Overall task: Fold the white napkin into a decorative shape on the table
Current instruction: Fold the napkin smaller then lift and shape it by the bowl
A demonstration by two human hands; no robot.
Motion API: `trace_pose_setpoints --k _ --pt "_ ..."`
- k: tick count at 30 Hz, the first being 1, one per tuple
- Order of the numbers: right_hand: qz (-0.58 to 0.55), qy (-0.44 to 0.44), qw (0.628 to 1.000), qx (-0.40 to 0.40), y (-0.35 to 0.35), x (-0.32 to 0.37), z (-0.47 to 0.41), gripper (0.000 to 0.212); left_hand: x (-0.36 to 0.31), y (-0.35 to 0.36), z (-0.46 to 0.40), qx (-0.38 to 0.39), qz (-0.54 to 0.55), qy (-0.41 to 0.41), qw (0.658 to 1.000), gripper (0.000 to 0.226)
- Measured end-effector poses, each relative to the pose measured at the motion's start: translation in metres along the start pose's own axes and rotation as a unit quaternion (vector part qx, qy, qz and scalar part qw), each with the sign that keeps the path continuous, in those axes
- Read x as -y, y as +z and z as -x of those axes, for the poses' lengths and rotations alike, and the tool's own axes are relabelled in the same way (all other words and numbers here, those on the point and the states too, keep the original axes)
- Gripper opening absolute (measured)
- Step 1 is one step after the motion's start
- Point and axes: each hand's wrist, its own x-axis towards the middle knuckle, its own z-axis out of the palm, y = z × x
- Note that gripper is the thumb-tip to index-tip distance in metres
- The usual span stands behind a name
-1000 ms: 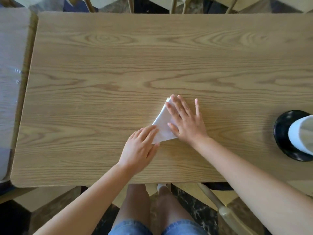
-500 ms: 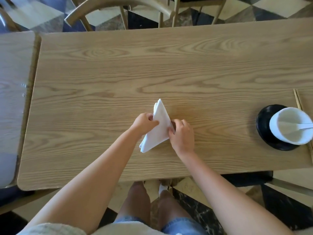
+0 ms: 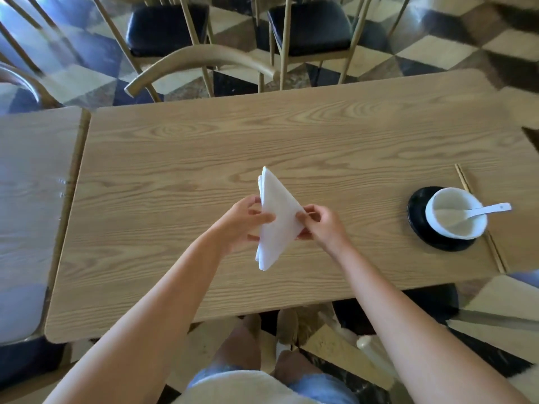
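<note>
The white napkin (image 3: 277,217) is folded into a long triangle with several layers showing along its left edge. It is held up off the wooden table (image 3: 175,176), one tip pointing away from me and the other hanging toward me. My left hand (image 3: 242,221) pinches its left edge, thumb on top. My right hand (image 3: 322,224) grips the right corner between thumb and fingers.
A white bowl (image 3: 455,212) with a white spoon sits on a black saucer (image 3: 420,225) at the right, chopsticks (image 3: 463,182) beside it. A second table (image 3: 32,185) adjoins on the left. Wooden chairs (image 3: 204,58) stand beyond the far edge.
The napkin, pressed flat on the table a second ago, is now lifted off it and held between both hands. The camera has pulled back and tilted up.
</note>
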Motion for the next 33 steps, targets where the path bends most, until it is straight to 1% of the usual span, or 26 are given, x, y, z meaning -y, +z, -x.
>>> trace_pose_setpoints --k 2,5,7,11,16,19,23,28,30,33 --pt "-0.012 -0.019 0.999 -0.032 -0.01 0.011 0.01 0.018 -0.005 0.002 0.007 0.061 -0.014 -0.002 0.998 0.053" --pt "-0.033 -0.037 0.997 -0.059 -0.022 0.022 0.031 0.014 -0.011 0.011 0.015 0.117 -0.02 0.015 0.993 0.058" --pt "-0.062 -0.043 0.995 -0.064 -0.033 0.028 0.047 0.006 -0.018 0.019 0.02 0.129 -0.024 0.036 0.991 0.057" --pt "-0.112 -0.058 0.991 -0.05 -0.058 0.035 0.084 0.016 -0.033 0.04 0.031 0.16 -0.064 0.068 0.983 0.057" --pt "-0.137 -0.092 0.982 -0.09 -0.094 0.033 0.124 0.019 -0.043 0.087 0.044 0.186 -0.087 0.081 0.975 0.038" --pt "-0.15 -0.116 0.975 -0.118 -0.126 0.026 0.146 0.018 -0.047 0.125 0.048 0.188 -0.11 0.096 0.971 0.04" --pt "-0.16 -0.132 0.968 -0.142 -0.184 0.012 0.169 0.014 -0.043 0.193 0.055 0.188 -0.13 0.123 0.966 0.034" --pt "-0.156 -0.146 0.968 -0.133 -0.262 0.001 0.194 0.015 -0.036 0.281 0.065 0.139 -0.115 0.146 0.973 0.036" --pt "-0.163 -0.154 0.966 -0.126 -0.29 0.001 0.201 0.018 -0.036 0.31 0.066 0.117 -0.114 0.156 0.974 0.037" --pt "-0.16 -0.164 0.966 -0.118 -0.325 0.001 0.207 0.016 -0.038 0.347 0.064 0.083 -0.111 0.174 0.975 0.035"
